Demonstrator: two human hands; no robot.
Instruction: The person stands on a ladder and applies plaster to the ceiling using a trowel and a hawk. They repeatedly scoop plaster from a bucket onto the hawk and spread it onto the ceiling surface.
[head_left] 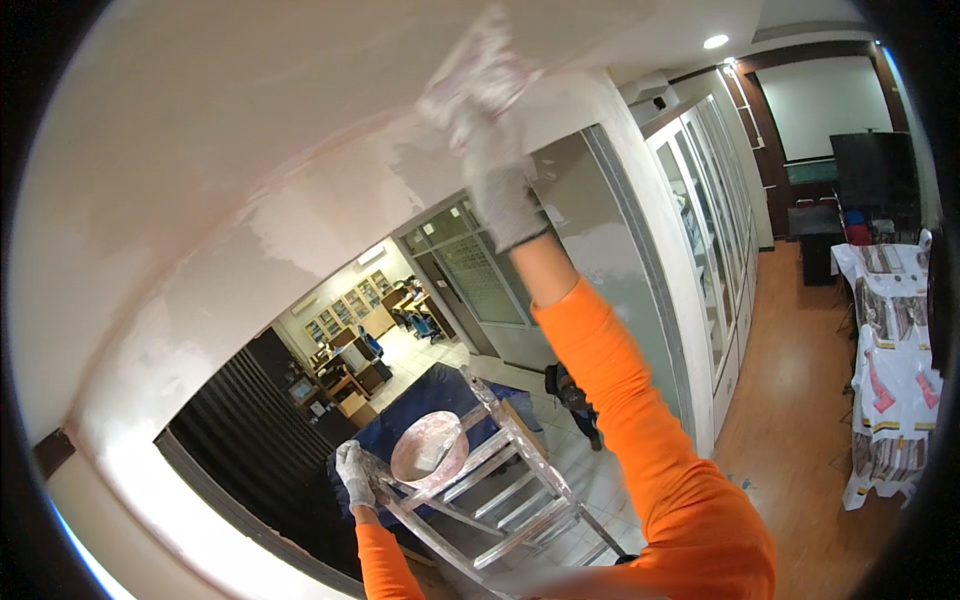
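Observation:
My right hand (495, 165), in a pale knitted glove, is raised to the ceiling beside the top of the wall opening. It grips a flat putty spreader (485, 65) smeared white and pink, blurred by motion, against the ceiling (250, 90). Low on the left, my gloved left hand (354, 474) is closed on the top end of a paint-spattered stepladder (535, 458). Beside that hand, a round pinkish tub (404, 455) rests on the ladder, with pale filler and a light flat piece inside. Patchy filler covers the beam (330, 205) under the ceiling.
Below, a dark blue sheet (410, 398) lies on the tiled floor. A person (572, 400) in dark clothes is beyond the ladder. White glass-door cabinets (705, 220) line the wall at right, near a covered table (885, 340). Desks and shelves (350, 310) show through the opening.

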